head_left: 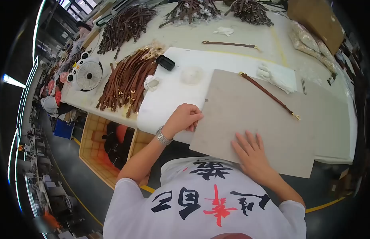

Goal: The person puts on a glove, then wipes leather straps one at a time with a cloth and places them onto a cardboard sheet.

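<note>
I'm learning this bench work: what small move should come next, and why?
Probably slide the right hand up to the strap. It lies on the board, clear of both hands; the right hand rests flat, while the left hand is at the board's edge.

In front of you, at the centre of the frame, a board lies partly over a sheet on the table. Your left hand is at the board's left edge; your right hand rests on its lower part. One strap lies on the board's upper right, with a glove just above. A second board lies at the frame's right. Left of the sheet you have a heap of straps, then a fan farther left. A case sits at the sheet's upper left. Strap piles line the frame's top; bags lie upper right.
</note>
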{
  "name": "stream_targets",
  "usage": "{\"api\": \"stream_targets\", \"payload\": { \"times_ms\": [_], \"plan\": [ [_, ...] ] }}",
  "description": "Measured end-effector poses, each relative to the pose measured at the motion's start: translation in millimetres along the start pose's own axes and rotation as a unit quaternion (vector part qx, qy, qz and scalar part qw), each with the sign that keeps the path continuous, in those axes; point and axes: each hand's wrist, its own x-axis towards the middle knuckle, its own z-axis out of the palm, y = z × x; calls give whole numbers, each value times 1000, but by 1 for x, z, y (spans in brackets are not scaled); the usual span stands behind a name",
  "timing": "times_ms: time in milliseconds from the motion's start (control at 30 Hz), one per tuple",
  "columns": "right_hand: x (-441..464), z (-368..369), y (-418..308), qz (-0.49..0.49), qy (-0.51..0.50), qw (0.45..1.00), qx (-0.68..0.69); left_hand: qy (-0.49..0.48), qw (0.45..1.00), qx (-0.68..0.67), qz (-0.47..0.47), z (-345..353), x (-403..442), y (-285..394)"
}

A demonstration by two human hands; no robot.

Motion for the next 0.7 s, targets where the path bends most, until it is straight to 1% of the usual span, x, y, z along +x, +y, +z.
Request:
{"api": "stream_targets", "payload": {
  "times_ms": [67,100,200,267,300,367,400,433,467,500,533,567,633,700],
  "plan": [
    [0,4,-6,-8,49,998,-23,-28,998,61,-12,-9,1,8],
    [-5,-7,11,-1,43,998,-54,-34,998,42,13,5,22,9],
    [9,-3,-3,20,45,999,-12,-44,996,79,-5,-18,21,9],
    [20,-2,-9,22,47,998,-34,-18,986,161,40,-30,27,4],
    [24,1,-10,33,52,998,-33,-28,985,166,44,-35,25,5],
    [31,2,-11,-3,58,998,-15,52,964,249,84,-42,18,9],
    [33,2,-13,8,62,998,-14,81,952,283,83,-46,15,14],
    [34,2,-13,4,54,998,-12,73,951,286,88,-51,18,14],
    [33,2,-14,-2,44,999,-10,133,912,348,172,-55,23,12],
    [34,3,-16,1,46,999,-11,194,857,403,254,-62,28,10],
    [34,3,-17,6,45,999,-1,173,839,433,280,-73,37,10],
    [33,3,-18,10,43,999,8,175,839,432,282,-77,48,10],
    [30,0,-20,4,33,999,-2,234,708,509,430,-80,69,15],
    [29,-3,-21,-2,27,1000,-13,231,713,511,421,-87,101,3]
  ]
}}
